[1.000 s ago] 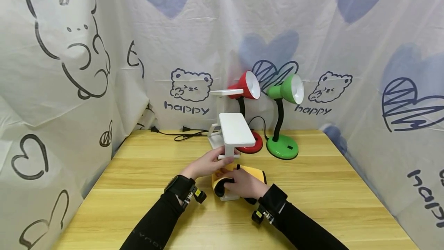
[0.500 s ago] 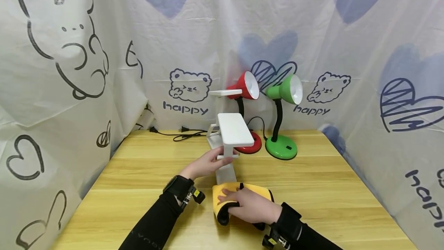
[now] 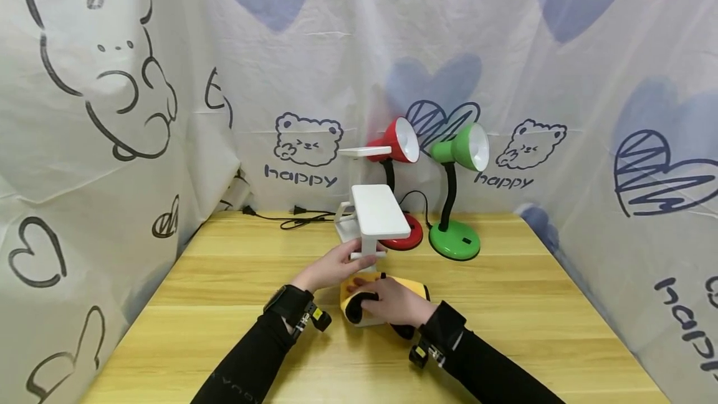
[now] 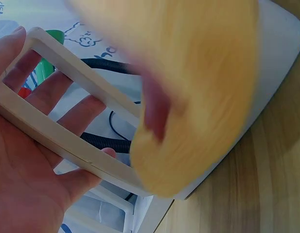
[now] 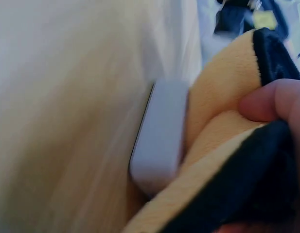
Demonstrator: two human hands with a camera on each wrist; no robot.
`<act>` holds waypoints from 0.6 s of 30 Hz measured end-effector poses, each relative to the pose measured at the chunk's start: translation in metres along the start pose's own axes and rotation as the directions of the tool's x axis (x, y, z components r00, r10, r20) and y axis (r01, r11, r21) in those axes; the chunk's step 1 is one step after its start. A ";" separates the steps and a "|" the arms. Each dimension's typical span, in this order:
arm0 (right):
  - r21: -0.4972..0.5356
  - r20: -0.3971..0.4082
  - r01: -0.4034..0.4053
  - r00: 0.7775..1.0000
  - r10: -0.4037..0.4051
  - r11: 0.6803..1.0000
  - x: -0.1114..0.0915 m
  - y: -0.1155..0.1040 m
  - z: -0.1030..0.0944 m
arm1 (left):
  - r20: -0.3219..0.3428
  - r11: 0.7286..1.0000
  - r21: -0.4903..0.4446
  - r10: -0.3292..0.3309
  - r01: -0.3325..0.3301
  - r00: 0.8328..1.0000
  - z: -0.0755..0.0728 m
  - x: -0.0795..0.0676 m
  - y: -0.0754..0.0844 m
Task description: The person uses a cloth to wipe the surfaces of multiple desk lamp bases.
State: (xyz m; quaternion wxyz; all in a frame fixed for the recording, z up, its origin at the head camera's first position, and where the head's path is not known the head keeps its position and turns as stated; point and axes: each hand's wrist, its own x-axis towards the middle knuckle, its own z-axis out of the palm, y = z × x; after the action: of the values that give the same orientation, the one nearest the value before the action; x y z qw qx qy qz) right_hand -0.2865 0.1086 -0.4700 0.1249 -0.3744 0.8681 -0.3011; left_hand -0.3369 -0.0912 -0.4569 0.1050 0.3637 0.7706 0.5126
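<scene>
In the head view, a white stand (image 3: 380, 212) with a flat rectangular top stands at the middle of the table. My left hand (image 3: 330, 268) grips its upright; the left wrist view shows fingers (image 4: 81, 114) curled behind the open white frame (image 4: 86, 80). My right hand (image 3: 397, 302) holds a yellow cloth (image 3: 414, 285) with black edging and a black underside, folded over at its left end. The cloth lies over the stand's low base (image 5: 162, 126), whose end shows beside it in the right wrist view. Most of the base is hidden.
Behind stand a red desk lamp (image 3: 405, 140) and a green desk lamp (image 3: 455, 240). Another white stand (image 3: 364, 151) is partly hidden behind the front one. Black cords with plugs (image 3: 300, 209) lie along the wooden table's (image 3: 252, 254) back edge. Printed white curtains surround it.
My right hand drew the cloth towards me along the base, then moved it back away towards the upright. My left hand has kept its grip on the white stand.
</scene>
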 end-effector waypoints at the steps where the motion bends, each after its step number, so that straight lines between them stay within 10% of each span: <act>1: -0.019 -0.025 0.009 1.000 -0.009 1.000 0.006 0.003 -0.001 | -0.001 1.000 -0.004 -0.002 0.002 1.000 -0.001 0.000 0.000; 9: -0.047 -0.113 -0.025 0.993 0.020 0.999 0.027 0.015 -0.006 | -0.027 1.000 0.018 -0.001 0.002 1.000 -0.005 -0.001 -0.003; 18: 0.015 -0.031 -0.042 0.999 0.043 0.999 -0.007 -0.006 0.005 | -0.010 1.000 0.024 0.019 -0.019 1.000 -0.004 0.002 -0.005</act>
State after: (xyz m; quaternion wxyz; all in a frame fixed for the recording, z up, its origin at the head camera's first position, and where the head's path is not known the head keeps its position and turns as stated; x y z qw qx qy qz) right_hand -0.2758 0.1087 -0.4705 0.1202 -0.3500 0.8756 -0.3105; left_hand -0.3428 -0.0935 -0.4586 0.0917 0.3696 0.7736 0.5064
